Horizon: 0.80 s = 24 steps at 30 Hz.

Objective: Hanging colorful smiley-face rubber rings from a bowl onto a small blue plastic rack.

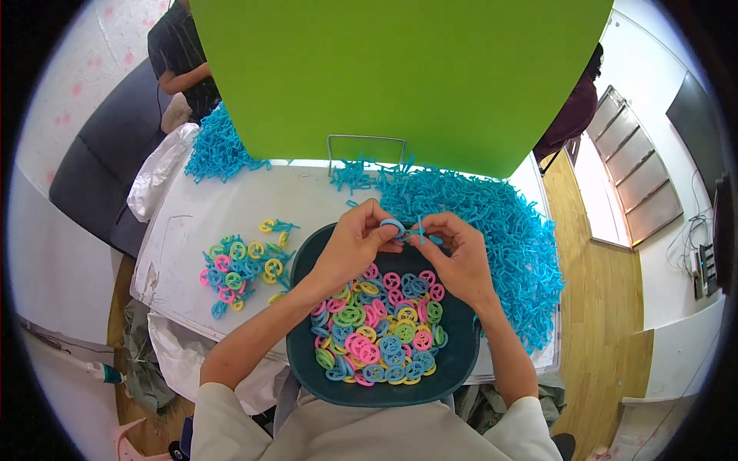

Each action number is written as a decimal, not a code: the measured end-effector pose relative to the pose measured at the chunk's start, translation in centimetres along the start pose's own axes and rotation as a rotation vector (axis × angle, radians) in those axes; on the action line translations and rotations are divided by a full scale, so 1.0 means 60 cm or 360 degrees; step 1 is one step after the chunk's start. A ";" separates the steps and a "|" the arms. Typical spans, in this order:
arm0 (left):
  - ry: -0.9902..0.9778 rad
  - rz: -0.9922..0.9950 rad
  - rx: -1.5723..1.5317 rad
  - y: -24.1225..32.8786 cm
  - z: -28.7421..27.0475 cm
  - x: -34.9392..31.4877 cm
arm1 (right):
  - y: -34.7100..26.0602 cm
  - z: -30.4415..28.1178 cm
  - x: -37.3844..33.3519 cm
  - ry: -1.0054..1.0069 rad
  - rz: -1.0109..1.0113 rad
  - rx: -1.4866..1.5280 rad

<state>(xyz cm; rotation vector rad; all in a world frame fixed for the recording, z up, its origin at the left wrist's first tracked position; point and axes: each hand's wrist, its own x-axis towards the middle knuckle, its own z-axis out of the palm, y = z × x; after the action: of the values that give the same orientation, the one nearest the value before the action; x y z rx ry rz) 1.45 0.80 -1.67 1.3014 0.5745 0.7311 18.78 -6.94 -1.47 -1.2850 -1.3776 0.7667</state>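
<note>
- A green board (400,77) stands at the far edge of the white table (196,200).
- A heap of blue plastic pieces (519,253) covers the table's far right corner and right edge.
- A dark basin (382,395) full of multicoloured wheels (377,330) sits at the near edge.
- A loose cluster (234,269) of similar wheels and stems lies toward the left edge.
- The left hand (354,240) pinches a blue wheel (393,225) above the basin's far rim.
- The right hand (459,250) grips a thin blue piece (420,229) just beside it.
</note>
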 end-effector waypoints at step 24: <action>0.0169 0.0492 0.0348 0.019 0.021 -0.004 | -0.019 -0.002 -0.003 0.0183 -0.0038 -0.0229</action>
<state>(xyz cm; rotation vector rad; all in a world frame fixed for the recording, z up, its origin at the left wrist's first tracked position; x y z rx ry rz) 2.05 -0.06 -0.35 1.5822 0.5556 1.0180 18.53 -7.35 -0.45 -1.4000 -1.3718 0.5767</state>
